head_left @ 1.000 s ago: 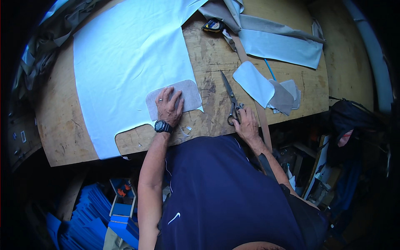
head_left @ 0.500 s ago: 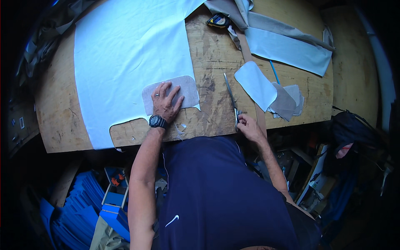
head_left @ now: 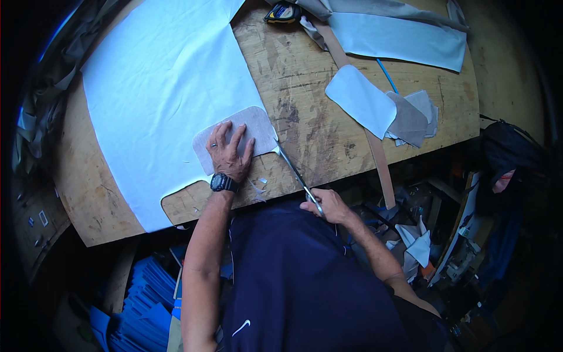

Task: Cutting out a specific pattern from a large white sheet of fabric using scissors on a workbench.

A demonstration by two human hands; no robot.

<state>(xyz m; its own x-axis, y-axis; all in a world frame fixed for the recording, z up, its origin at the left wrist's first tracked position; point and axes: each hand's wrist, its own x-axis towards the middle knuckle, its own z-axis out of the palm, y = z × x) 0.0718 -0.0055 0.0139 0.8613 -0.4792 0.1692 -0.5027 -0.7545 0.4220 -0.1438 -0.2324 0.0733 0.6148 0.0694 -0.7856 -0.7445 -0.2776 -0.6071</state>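
My left hand (head_left: 230, 152) lies with fingers spread on a greyish rounded fabric piece (head_left: 258, 120), pressing it down. That piece rests on a large light-blue-looking sheet of fabric (head_left: 158, 94), near the sheet's right edge and beside a cut-out notch. My right hand (head_left: 328, 206) grips the handles of long scissors (head_left: 296, 169). Their blades point up and left, and the tips meet the sheet's edge at the right side of the grey piece. Whether the blades have fabric between them is hard to see. Small fabric scraps (head_left: 258, 183) lie near my left wrist.
On the right of the wooden table (head_left: 293, 76) lie a pale rounded fabric piece (head_left: 360, 101), grey pieces (head_left: 409, 120), a blue stick (head_left: 387, 76) and a long brown strip (head_left: 381, 167). A tape measure (head_left: 282, 12) and folded fabric (head_left: 399, 41) sit farther back. Blue sheets (head_left: 146, 299) are stacked below.
My right hand has brought the scissors left, from the bare table to the fabric's edge by the grey piece. My left hand still presses that piece. The whole view has turned somewhat.
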